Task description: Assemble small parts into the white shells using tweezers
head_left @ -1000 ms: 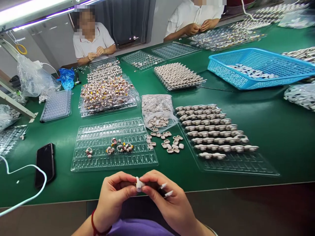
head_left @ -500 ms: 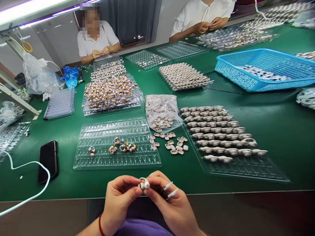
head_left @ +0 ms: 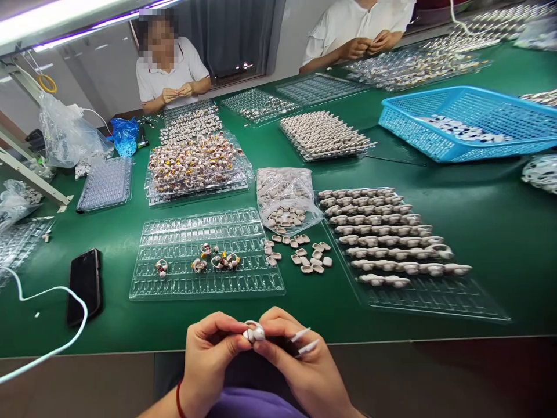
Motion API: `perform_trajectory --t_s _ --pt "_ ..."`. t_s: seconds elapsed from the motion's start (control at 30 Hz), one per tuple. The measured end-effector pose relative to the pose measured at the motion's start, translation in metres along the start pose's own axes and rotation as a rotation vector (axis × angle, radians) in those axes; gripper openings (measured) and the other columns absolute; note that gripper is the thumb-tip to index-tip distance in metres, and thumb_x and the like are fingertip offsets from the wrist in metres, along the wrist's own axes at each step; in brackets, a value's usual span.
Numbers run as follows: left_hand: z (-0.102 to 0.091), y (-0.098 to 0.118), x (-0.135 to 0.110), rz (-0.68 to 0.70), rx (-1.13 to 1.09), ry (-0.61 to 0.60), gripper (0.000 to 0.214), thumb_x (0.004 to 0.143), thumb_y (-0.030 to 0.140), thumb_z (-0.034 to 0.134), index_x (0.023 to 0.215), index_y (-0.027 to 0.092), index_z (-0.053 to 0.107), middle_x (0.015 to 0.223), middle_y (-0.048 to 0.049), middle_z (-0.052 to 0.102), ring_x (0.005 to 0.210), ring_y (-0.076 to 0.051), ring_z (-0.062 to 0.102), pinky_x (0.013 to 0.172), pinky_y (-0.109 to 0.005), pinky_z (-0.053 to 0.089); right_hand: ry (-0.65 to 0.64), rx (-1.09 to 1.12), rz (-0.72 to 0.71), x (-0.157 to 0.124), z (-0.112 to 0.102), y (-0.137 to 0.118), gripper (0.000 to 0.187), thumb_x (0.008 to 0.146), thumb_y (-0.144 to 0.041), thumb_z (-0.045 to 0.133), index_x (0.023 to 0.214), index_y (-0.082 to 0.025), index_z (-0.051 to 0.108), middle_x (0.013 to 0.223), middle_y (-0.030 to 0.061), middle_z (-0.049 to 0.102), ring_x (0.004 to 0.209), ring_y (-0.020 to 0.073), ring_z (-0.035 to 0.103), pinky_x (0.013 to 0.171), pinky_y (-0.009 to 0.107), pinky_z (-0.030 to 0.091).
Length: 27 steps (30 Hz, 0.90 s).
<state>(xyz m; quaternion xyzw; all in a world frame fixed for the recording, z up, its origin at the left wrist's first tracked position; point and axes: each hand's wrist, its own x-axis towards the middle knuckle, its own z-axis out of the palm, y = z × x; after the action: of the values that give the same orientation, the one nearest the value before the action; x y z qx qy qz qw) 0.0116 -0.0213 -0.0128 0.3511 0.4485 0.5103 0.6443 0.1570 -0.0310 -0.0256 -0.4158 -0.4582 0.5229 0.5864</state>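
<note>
Between my two hands, at the table's front edge, is a small beige ear-clip earphone shell (head_left: 255, 332) with a curved loop on top. My left hand (head_left: 213, 348) pinches its left side between thumb and index finger. On the right side, my right hand (head_left: 300, 357) grips it the same way. Thin white tool tips (head_left: 306, 347), perhaps tweezers, stick out between the right hand's fingers. A clear tray (head_left: 174, 287) with a few open, wired earphone parts (head_left: 225, 261) lies just beyond. Loose beige caps (head_left: 311, 261) are scattered right of that tray.
Finished-looking beige shells (head_left: 391, 253) sit in rows on a clear tray at right. A bag of caps (head_left: 285, 197), a heaped parts tray (head_left: 191, 162) and a blue basket (head_left: 461, 148) stand behind. A phone (head_left: 84, 287) and white cable (head_left: 73, 342) lie left. Two people sit across.
Both hands have dipped slightly, and the shell has tilted a little between the fingers. The white tool tips have turned slightly flatter. Trays and parts stay where they were.
</note>
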Motion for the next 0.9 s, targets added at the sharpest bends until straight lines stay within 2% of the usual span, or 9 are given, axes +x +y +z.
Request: perform_trajectory --t_s 0.2,0.43,0.7,0.8,0.9 --pt "0.002 -0.004 -0.003 0.0 -0.072 -0.01 0.013 0.06 0.022 0.09 0.065 0.021 0.078 0.063 0.0013 0.071 0.064 -0.013 0.069 0.066 -0.02 0.054 -0.06 0.006 0.046 0.002 -0.004 -0.005 0.013 0.077 -0.032 0.078 0.069 -0.021 0.076 0.064 0.0008 0.059 0.056 0.0121 0.055 0.051 0.02 0.046" --pt "0.001 -0.008 -0.003 0.099 -0.009 0.027 0.013 0.058 0.023 0.09 0.062 0.021 0.078 0.059 0.0019 0.061 0.057 -0.01 0.06 0.058 -0.019 0.049 -0.103 -0.055 0.099 0.005 -0.005 -0.013 0.025 0.077 -0.038 0.077 0.062 -0.019 0.074 0.06 0.0006 0.056 0.053 0.0118 0.052 0.05 0.021 0.044" --pt "-0.002 0.001 -0.001 0.143 0.089 -0.073 0.009 0.063 0.02 0.087 0.064 0.023 0.078 0.061 -0.0003 0.061 0.056 -0.012 0.058 0.055 -0.023 0.049 -0.107 -0.107 0.135 0.005 -0.003 -0.019 0.031 0.076 -0.039 0.077 0.057 -0.017 0.067 0.059 0.0002 0.053 0.052 0.0125 0.05 0.049 0.023 0.042" --pt "-0.003 0.0 0.0 0.155 0.101 -0.073 0.008 0.065 0.023 0.087 0.067 0.023 0.078 0.063 -0.0006 0.061 0.058 -0.012 0.058 0.056 -0.022 0.048 -0.118 -0.09 0.182 0.007 -0.002 -0.021 0.029 0.074 -0.04 0.079 0.059 -0.017 0.068 0.06 -0.0001 0.053 0.054 0.0125 0.05 0.051 0.024 0.043" --pt "-0.006 -0.005 0.0 0.179 0.118 -0.08 0.011 0.068 0.032 0.085 0.073 0.024 0.079 0.067 -0.0012 0.06 0.063 -0.014 0.056 0.059 -0.023 0.045 -0.147 0.029 0.266 0.009 -0.001 -0.019 0.034 0.072 -0.044 0.08 0.061 -0.016 0.064 0.061 -0.0012 0.052 0.057 0.0117 0.048 0.053 0.023 0.041"
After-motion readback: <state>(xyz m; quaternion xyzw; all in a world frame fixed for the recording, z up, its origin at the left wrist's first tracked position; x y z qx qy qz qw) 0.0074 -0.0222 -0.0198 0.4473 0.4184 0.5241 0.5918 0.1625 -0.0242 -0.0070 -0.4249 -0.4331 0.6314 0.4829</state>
